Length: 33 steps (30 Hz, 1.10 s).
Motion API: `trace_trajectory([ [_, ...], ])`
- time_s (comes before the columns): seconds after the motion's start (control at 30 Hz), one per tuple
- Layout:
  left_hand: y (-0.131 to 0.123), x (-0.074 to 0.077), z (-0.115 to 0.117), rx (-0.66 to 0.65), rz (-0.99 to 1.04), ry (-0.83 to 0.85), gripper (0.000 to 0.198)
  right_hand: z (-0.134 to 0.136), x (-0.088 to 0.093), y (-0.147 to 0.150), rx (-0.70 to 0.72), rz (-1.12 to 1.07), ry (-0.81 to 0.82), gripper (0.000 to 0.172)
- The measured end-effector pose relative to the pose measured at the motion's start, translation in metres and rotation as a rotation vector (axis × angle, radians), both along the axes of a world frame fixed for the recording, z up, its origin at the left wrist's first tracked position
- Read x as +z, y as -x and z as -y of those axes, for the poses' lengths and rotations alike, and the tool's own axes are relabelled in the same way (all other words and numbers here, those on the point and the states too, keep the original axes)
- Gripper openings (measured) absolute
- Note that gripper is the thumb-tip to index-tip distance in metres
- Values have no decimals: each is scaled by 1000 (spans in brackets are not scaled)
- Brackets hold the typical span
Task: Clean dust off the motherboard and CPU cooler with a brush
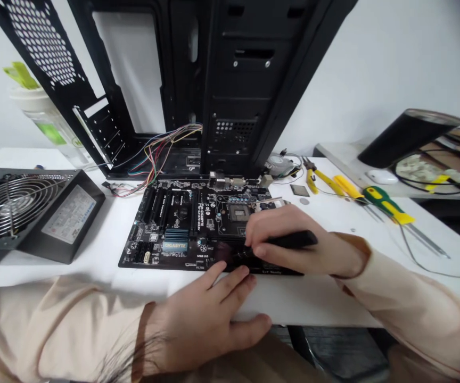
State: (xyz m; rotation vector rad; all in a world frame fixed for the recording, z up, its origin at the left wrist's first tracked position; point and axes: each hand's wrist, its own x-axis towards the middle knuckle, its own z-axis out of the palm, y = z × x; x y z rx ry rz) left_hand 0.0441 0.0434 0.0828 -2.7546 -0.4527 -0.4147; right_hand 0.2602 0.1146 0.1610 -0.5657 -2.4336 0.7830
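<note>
A black Gigabyte motherboard (176, 266) lies flat on the white table, with a blue heatsink (176, 242) and a bare CPU socket (238, 213) on it. My right hand (284, 234) is closed around a tool with a thick black handle (297, 239). Its working end points down at the board's front part, where it is too dark and blurred to make out. My left hand (214, 314) rests with fingers spread at the board's front edge, fingertips touching the edge and holding nothing.
Behind the board stands a black computer case (233, 80) with coloured wires (162, 151) hanging out. At left is a power supply (70, 218), with a bottle (46, 117) behind it. Pliers (312, 175), screwdrivers (389, 205), a square chip (299, 190) and a cooler (280, 164) lie right.
</note>
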Motion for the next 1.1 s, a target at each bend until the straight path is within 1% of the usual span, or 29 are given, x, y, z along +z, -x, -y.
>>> trace_trajectory([
  [0.1, 0, -2, 0, -11, -15, 6, 36, -3, 4, -7, -57, 61, -21, 35],
  [0.17, -1, -3, 0, -19, -23, 19, 36, -3, 6, -12, -124, 66, -5, 40],
  [0.27, -1, -5, 1, -22, -36, 26, 35, -1, 4, -14, -242, -11, 50, 36],
  [0.33, 0, -6, 2, -18, -39, 24, 36, 1, 2, -13, -288, -62, 49, 31],
  [0.43, 0, -7, 2, -12, -46, 28, 38, 5, 1, -16, -274, -107, 9, 29],
  [0.53, 0, -7, 2, -12, -57, 47, 39, 6, 3, -21, -239, -228, -41, 27],
  [0.57, 0, -7, 2, -11, -62, 56, 39, 6, 4, -22, -215, -229, -52, 25],
  [0.6, 0, -7, 2, -10, -70, 65, 39, 6, 5, -23, -176, -191, -49, 22],
  [0.67, 0, -7, 2, -10, -87, 72, 40, 4, 6, -24, -75, -29, -5, 21],
  [0.73, 0, -7, 1, -10, -94, 76, 41, 2, 6, -27, -6, 112, 58, 26],
  [0.83, 1, -8, 0, -13, -86, 83, 44, 1, 8, -35, -22, 229, 135, 35],
  [0.9, 1, -9, 0, -18, -77, 94, 46, 2, 10, -42, -53, 235, 185, 35],
  [0.97, 1, -9, 0, -21, -61, 102, 47, 4, 11, -46, -81, 117, 202, 28],
  [1.03, 1, -7, 0, -19, -64, 104, 47, 6, 11, -47, -106, -25, 168, 20],
  [1.07, 1, -6, 0, -18, -74, 106, 47, 6, 10, -46, -113, -48, 147, 19],
  [1.1, 2, -5, 0, -20, -89, 109, 47, 5, 9, -44, -117, -27, 136, 18],
])
